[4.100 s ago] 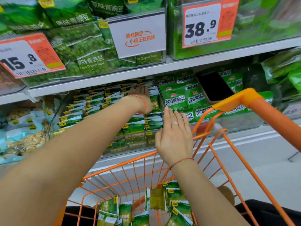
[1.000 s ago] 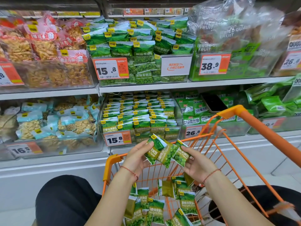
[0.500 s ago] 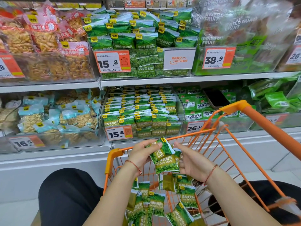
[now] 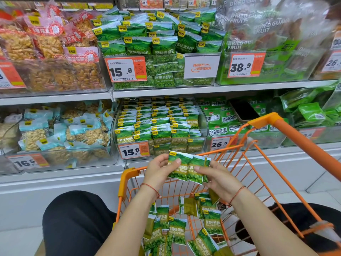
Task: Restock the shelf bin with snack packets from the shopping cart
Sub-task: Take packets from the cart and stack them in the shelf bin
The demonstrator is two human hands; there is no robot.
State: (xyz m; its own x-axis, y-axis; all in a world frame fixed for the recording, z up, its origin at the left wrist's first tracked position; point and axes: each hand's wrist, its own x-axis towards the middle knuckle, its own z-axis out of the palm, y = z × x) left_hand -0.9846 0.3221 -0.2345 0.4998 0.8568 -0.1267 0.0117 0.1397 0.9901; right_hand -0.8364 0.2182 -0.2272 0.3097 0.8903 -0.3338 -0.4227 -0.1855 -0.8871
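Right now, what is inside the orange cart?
Loose green pea packets lie in the orange cart, some overlapping. The forearms hide part of the pile, so the count is unclear.

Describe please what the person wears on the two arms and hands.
Both forearms are bare, with no sleeves in view. The left hand has a thin red string bracelet around its wrist. The right hand has a similar red braided bracelet on its wrist. No gloves or watch show, and no ring is visible on the fingers.
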